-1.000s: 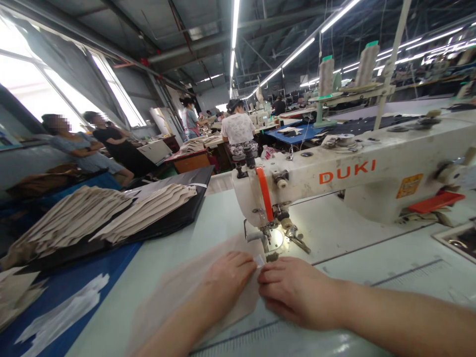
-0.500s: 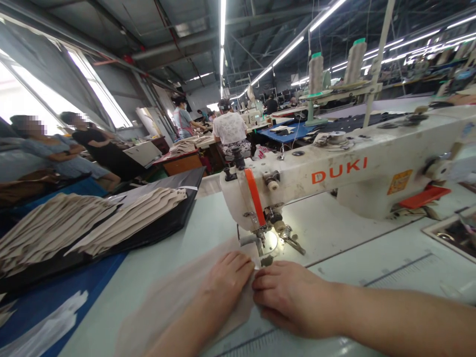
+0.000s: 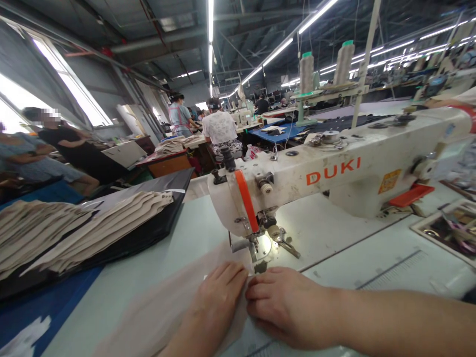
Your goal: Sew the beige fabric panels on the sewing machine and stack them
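Note:
A pale beige fabric piece [image 3: 163, 302] lies on the table in front of the sewing machine [image 3: 267, 193], its far end close to the presser foot [image 3: 256, 242]. My left hand [image 3: 222, 290] rests on the fabric with its fingers together, closed at the right edge. Close beside it, my right hand [image 3: 286, 302] has curled fingers closed on that same edge. Both thumbs and the pinched part of the cloth are mostly hidden. The needle area is lit by a small lamp.
Stacked beige fabric pieces [image 3: 107, 228] lie on black material [image 3: 163, 223] to the left. A tray of small tools [image 3: 451, 225] sits at the right. Thread cones [image 3: 307, 74] stand behind the machine. Several people are further back, one in a patterned white top [image 3: 220, 126].
My view has turned slightly right, so the machine and stacks appear further left. Both hands stay at the fabric edge before the needle, with little visible movement.

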`<state>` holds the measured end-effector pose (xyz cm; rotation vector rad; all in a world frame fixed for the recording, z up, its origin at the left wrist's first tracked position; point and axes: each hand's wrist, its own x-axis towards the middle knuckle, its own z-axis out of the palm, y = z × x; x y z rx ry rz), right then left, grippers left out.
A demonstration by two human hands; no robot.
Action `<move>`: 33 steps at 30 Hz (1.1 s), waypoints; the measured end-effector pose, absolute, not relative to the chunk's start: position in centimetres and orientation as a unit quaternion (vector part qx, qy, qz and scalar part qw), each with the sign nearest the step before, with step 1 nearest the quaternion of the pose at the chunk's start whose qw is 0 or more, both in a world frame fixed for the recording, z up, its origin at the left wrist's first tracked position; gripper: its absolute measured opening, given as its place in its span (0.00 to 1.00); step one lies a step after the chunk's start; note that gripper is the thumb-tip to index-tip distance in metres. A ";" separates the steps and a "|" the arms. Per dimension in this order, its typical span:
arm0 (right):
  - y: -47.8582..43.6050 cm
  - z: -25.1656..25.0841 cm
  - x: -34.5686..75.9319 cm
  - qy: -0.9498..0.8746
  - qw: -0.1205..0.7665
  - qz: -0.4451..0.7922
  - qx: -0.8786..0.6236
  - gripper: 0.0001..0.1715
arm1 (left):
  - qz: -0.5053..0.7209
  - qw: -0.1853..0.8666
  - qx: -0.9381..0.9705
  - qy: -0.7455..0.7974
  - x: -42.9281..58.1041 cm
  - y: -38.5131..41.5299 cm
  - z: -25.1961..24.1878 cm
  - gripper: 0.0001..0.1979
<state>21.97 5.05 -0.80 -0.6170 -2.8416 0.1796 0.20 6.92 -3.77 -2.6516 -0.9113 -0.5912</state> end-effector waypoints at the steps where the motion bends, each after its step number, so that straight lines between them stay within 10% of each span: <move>1: 5.0 -0.8 22.0 -0.969 0.111 0.059 -0.212 0.11 | -0.210 0.147 -0.917 -0.307 0.2 7.0 -3.7 0.16; 33: 7.2 -0.2 23.0 -0.926 0.147 0.012 -0.349 0.10 | -0.213 0.148 -0.905 -0.336 1.2 6.4 -3.2 0.18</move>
